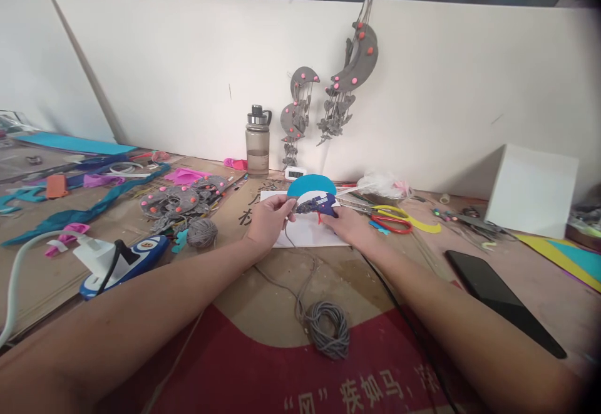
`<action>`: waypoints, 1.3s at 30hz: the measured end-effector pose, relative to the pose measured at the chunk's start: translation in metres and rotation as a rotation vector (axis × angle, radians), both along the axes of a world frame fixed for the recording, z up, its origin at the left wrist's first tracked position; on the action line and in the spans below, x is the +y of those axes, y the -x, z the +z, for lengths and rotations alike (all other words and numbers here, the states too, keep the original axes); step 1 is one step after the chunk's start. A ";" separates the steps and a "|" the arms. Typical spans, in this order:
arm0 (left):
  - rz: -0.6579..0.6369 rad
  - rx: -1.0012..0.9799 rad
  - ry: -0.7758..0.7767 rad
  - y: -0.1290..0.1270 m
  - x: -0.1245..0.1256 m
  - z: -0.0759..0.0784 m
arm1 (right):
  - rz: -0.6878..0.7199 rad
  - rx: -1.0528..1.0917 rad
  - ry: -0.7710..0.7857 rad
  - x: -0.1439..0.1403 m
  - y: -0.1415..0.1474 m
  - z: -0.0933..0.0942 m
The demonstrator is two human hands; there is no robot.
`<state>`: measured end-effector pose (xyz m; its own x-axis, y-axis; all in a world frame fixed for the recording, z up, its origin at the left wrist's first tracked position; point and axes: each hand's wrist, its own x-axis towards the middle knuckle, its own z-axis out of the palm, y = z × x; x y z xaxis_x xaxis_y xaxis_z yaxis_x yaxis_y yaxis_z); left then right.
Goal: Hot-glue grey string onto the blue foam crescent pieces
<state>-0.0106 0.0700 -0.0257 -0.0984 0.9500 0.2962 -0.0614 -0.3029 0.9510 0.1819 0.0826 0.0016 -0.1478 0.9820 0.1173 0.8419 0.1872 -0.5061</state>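
Observation:
My left hand is closed, its fingertips pinching the edge of a rounded blue piece whose underside shows white. Grey cord lies in dark bunches along that piece, and a strand hangs below my fingers. My right hand grips a dark blue glue gun with a red trigger, close against the piece. A black cable runs from under this hand towards the front edge. Beneath both hands lies a white sheet. The strand leads to a coil of grey cord nearer me.
Scissors with red handles and yellow-handled ones lie right of my hands. A phone is at the right, a power strip at the left. Behind stand a bottle and grey crescent hangings against a white board.

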 end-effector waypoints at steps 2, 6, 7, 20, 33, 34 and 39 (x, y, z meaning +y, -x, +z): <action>0.066 0.114 -0.061 0.000 -0.004 0.003 | -0.060 -0.126 -0.173 -0.003 0.000 -0.003; 0.220 0.314 -0.217 0.001 -0.011 0.010 | -0.060 0.045 -0.422 -0.018 0.011 -0.004; 0.250 0.358 -0.256 0.000 -0.012 0.011 | 0.010 0.174 -0.390 -0.024 0.016 -0.003; 0.312 0.506 -0.435 -0.009 -0.023 0.012 | 0.267 1.172 0.243 -0.048 0.044 -0.001; 0.037 0.205 -0.181 -0.014 -0.026 0.014 | 0.196 1.127 0.036 -0.030 0.038 -0.013; 0.012 0.195 -0.176 -0.013 -0.025 0.012 | 0.181 1.146 0.070 -0.032 0.039 -0.012; -0.044 0.153 -0.140 -0.013 -0.022 0.009 | 0.137 1.287 0.231 -0.040 0.042 -0.005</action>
